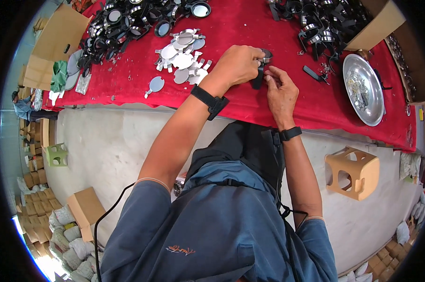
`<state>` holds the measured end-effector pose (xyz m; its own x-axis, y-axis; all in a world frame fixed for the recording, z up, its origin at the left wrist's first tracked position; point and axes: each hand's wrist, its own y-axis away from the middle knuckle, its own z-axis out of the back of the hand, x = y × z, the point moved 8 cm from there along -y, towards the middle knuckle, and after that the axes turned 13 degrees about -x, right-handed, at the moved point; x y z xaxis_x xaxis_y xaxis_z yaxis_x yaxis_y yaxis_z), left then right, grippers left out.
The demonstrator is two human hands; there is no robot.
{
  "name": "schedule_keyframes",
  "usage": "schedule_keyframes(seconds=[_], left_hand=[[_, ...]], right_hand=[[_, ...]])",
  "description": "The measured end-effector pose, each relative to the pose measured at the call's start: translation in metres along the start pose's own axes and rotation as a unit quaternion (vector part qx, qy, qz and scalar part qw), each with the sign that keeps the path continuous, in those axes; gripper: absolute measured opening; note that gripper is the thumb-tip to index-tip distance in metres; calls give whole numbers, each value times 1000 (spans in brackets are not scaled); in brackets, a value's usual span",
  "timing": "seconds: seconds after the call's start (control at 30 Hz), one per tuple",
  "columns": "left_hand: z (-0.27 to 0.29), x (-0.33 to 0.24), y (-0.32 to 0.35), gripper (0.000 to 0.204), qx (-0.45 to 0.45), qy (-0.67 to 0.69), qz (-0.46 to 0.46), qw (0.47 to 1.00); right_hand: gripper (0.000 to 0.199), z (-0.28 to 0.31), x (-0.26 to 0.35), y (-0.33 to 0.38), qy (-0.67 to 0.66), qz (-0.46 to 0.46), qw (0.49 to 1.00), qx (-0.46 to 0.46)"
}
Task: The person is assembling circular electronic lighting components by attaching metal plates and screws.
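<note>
My left hand (238, 63) is curled over a small round mirror in a black frame (266, 55) on the red cloth table (128, 89), gripping its top. My right hand (281, 89) pinches the black handle (258, 77) of the same piece from the right. Just left of my hands lies a pile of bare silver mirror discs with tabs (182, 56). One single disc (155, 85) lies closer to the table's front edge.
Heaps of black-framed mirrors lie at the back left (123, 26) and back right (320, 23). A round metal tray (363, 89) with small parts stands at right. Cardboard boxes (57, 37) sit at left. A tan plastic stool (352, 171) and a green one (56, 155) stand on the floor.
</note>
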<state>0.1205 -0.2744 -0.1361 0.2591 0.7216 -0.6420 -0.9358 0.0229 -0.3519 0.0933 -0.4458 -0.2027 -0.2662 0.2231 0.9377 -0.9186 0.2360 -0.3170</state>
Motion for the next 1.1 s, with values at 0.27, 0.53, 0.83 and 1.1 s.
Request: schedule_keyframes(seconds=[0.27, 0.53, 0.83, 1.1], left_hand=[[-2, 1, -1, 38, 16, 25, -5, 1000], [-5, 8, -4, 38, 37, 18, 22, 999], [-4, 7, -5, 36, 39, 12, 37, 999], [-1, 3, -13, 30, 15, 10, -12, 1000]], right_hand=[[28, 1, 2, 0, -2, 1, 1000, -5], [27, 1, 5, 0, -2, 1, 1000, -9], [26, 0, 3, -3, 0, -12, 1000, -11], [27, 0, 23, -8, -17, 44, 999, -14]])
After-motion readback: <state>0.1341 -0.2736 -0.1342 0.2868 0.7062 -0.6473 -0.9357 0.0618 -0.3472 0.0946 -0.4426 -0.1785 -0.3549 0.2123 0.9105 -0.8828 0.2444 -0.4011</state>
